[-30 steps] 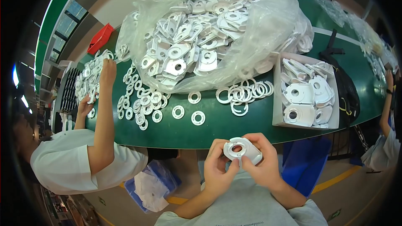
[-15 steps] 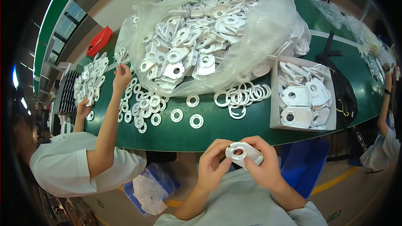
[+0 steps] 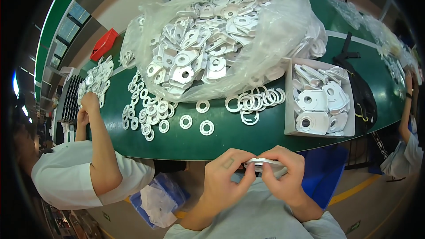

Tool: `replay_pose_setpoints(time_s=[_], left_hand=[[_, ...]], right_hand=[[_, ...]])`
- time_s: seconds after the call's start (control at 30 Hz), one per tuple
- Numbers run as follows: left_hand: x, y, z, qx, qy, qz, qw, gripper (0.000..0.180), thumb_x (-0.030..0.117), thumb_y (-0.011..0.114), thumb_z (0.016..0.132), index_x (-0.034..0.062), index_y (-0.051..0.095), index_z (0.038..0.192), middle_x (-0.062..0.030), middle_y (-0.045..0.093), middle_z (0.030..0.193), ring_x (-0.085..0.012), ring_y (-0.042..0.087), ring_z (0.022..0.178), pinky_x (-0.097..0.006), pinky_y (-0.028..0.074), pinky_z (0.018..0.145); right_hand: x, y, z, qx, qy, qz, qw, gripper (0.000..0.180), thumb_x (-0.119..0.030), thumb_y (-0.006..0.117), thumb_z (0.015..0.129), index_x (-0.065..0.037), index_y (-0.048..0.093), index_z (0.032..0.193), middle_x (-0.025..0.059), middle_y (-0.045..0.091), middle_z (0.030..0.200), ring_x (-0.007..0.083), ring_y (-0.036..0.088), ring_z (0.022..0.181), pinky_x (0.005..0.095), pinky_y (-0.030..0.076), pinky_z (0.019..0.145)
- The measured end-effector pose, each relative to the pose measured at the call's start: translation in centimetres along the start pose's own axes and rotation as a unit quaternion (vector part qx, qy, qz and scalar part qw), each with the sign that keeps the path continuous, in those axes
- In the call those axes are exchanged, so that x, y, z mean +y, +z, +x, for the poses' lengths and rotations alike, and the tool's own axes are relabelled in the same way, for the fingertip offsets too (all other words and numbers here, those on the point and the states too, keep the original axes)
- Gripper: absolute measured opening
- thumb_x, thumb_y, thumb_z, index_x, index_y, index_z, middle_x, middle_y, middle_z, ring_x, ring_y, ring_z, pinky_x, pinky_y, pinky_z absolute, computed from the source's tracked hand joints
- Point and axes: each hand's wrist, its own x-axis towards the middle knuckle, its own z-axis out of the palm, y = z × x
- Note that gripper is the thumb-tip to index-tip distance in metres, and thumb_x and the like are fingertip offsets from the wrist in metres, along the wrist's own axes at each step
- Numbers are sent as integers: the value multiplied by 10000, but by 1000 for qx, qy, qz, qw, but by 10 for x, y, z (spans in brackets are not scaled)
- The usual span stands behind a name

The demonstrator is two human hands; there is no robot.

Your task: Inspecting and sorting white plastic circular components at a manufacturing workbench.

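Note:
Between my two hands, just off the near edge of the green table, I grip a white plastic part [image 3: 267,164] with a round ringed hole at one end. It is tipped so that its thin edge faces up at me. My left hand [image 3: 228,175] pinches the ringed end with thumb and fingers. My right hand [image 3: 283,172] closes on the plate-like end, its thumb close to the ring. Beyond my hands, loose white rings [image 3: 206,127] lie on the table. A white box [image 3: 290,119] of similar white parts stands at the right.
A large clear plastic bag [image 3: 283,26] heaped with white parts fills the table's middle. Thin open rings [image 3: 250,118] lie before it. On the left, a co-worker [image 3: 79,168] handles parts near a red bin [image 3: 104,44]. Blue bins [image 3: 325,172] stand below the table edge.
The white part has been tilted from showing its ringed face to nearly edge-on, both hands turning with it. The co-worker's raised hand has moved down and left to their other hand.

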Motion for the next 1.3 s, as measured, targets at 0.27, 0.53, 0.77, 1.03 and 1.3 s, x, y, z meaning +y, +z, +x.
replay_pose_setpoints(time_s=[0.27,0.53,0.77,1.03,1.3], left_hand=[[0,-8,-2,-42,32,1,999,195,-62,661,754,-38,660,947,-105,662,853,-143,649,707,-236,512,602],[-44,9,-15,-48,-188,-353,915,245,-46,578,883,-90,609,1122,-102,620,1046,-146,622,896,-261,531,770],[-47,5,-17,-51,-171,-339,924,294,-83,539,883,-92,592,1173,-111,617,1033,-156,619,889,-264,533,766],[-44,-4,-21,-39,-125,-263,956,268,-92,554,860,-84,622,1120,-139,646,997,-171,639,852,-261,534,732],[-36,-5,-23,46,217,-91,971,434,108,817,673,-82,645,1023,-233,658,1052,-368,657,1000,-416,552,853]], right_hand=[[-5,-6,-5,-36,56,44,997,95,1,579,767,29,637,837,98,654,759,158,612,667,247,460,615],[32,13,-13,14,283,310,908,164,-24,556,858,24,599,1008,40,642,927,96,592,859,237,464,782],[18,12,-6,-69,199,172,962,405,48,614,709,-9,559,1106,67,633,1000,121,614,911,258,478,826],[13,9,-6,-84,198,168,962,396,72,632,701,-10,592,1087,93,646,1024,150,630,934,277,493,820],[1,-10,4,-63,-232,-65,969,250,-48,713,644,-48,709,893,118,689,970,303,675,909,357,565,768]])
